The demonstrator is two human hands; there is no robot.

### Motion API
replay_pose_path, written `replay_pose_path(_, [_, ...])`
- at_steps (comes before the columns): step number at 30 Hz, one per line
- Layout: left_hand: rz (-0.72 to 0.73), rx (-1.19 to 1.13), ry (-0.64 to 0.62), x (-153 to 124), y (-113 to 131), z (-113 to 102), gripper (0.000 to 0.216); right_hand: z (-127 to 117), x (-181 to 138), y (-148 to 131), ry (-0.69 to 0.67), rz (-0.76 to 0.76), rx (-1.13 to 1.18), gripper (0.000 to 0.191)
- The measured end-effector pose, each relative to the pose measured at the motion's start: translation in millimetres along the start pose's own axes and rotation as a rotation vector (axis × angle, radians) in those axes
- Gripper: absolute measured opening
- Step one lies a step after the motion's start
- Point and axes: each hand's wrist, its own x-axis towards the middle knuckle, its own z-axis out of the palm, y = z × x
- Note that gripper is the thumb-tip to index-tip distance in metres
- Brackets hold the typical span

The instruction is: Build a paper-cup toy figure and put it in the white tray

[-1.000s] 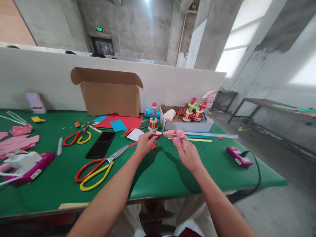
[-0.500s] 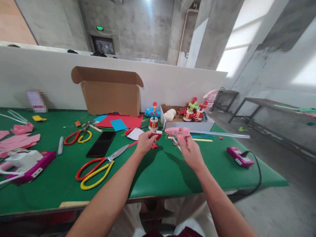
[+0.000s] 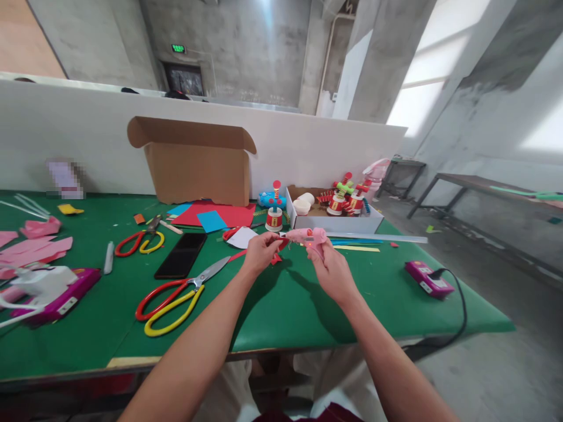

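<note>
My right hand [image 3: 331, 267] grips a pink hot glue gun [image 3: 308, 236] with a long clear glue stick [image 3: 382, 238] trailing off its back to the right. Its nozzle points left at a small red paper piece [image 3: 281, 240] pinched in my left hand [image 3: 260, 252]. Both hands hover just above the green table [image 3: 281, 305], close together. A small red and white paper-cup toy [image 3: 274, 218] stands just beyond them.
Red and yellow scissors [image 3: 176, 296] and a black phone [image 3: 180, 255] lie left of my hands; a second pair of scissors [image 3: 139, 241] farther left. An open cardboard box [image 3: 196, 161] and a white box [image 3: 334, 221] of toys stand behind. A magenta power strip [image 3: 428, 279] sits right.
The glue gun moved right and away from the red piece half a second ago, then came back left, so its nozzle now sits at the piece in my left hand.
</note>
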Motion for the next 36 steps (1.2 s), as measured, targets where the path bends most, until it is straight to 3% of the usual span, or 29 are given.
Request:
replay_pose_path(17, [0.005,0.005,-0.004,-0.3,-0.5,-0.3,0.01,0.6,-0.5,-1.0,0.018,0.007,-0.007,0.037])
replay_pose_path(20, [-0.037,-0.033,0.005,-0.2,0.7,-0.1,0.009,-1.7,-0.3,2.8,0.042,0.112,0.138,0.032])
replay_pose_path(25, [-0.141,-0.177,-0.004,0.9,4.7,-0.7,0.013,-14.1,-0.3,15.6,0.017,0.439,0.715,0.034])
replay_pose_path(28, [-0.181,-0.297,-0.045,0.8,7.4,-1.0,0.021,-24.6,-2.5,26.1,-0.063,0.553,0.956,0.038])
replay_pose_path(32, [-0.243,-0.396,-0.112,-0.6,8.2,-0.4,0.032,-28.1,-8.0,37.0,-0.204,0.601,1.053,0.036])
replay_pose_path(36, [-0.294,-0.43,-0.14,-1.7,6.3,-0.3,0.038,-19.2,-10.8,36.3,-0.229,0.64,1.028,0.031])
